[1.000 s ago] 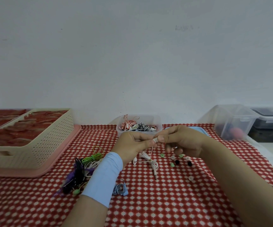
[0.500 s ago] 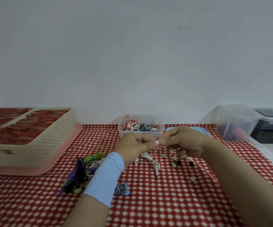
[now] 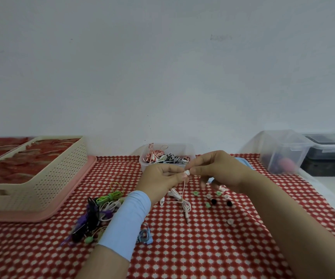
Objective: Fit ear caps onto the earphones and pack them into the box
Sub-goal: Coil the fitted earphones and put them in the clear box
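Readable text: none.
Wall (image 3: 162, 57): a faint grey smudge (image 3: 221, 37), too blurred to read.
Clear box (image 3: 190, 152): no lettering can be made out.

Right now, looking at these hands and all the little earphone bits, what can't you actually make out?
All from the head view:
Whether a cap sits on the white earbud: too small, pinched between fingertips of left hand and right hand.
The pile of earphones: partly behind the blue sleeve.
Red contents of the beige basket: blurred, cut by the left edge.
The cloudy tub: only coloured smudges show through its wall.
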The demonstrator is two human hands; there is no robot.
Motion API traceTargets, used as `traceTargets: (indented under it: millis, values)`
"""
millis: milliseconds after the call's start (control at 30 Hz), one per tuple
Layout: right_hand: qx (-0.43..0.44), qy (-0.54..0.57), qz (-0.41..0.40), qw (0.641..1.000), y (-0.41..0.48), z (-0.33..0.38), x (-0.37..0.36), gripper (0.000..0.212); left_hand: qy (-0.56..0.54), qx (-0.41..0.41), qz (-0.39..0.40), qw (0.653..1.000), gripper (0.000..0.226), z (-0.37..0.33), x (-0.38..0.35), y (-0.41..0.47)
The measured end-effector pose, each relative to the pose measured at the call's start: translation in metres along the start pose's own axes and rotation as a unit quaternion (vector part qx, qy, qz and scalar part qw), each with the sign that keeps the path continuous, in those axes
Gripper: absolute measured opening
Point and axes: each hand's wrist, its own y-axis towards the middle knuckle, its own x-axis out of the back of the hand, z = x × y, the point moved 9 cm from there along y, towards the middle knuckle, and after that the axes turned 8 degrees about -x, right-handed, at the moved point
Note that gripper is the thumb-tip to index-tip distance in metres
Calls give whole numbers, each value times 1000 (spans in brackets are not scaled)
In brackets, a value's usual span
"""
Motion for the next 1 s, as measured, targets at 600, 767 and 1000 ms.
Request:
traceTargets:
  millis: [600, 767, 1000]
  values:
    - [125, -171, -70, 975, -1, 23, -9, 11, 32, 49, 31, 998, 9, 14, 2, 4]
    - [83, -100, -86, 988, -1, 19, -2, 26, 37, 17, -10, 999, 10, 7, 10, 3]
    - [27, -10, -46, 999, -1, 6, 0, 22, 26, -26, -12, 999, 14, -6, 9, 0]
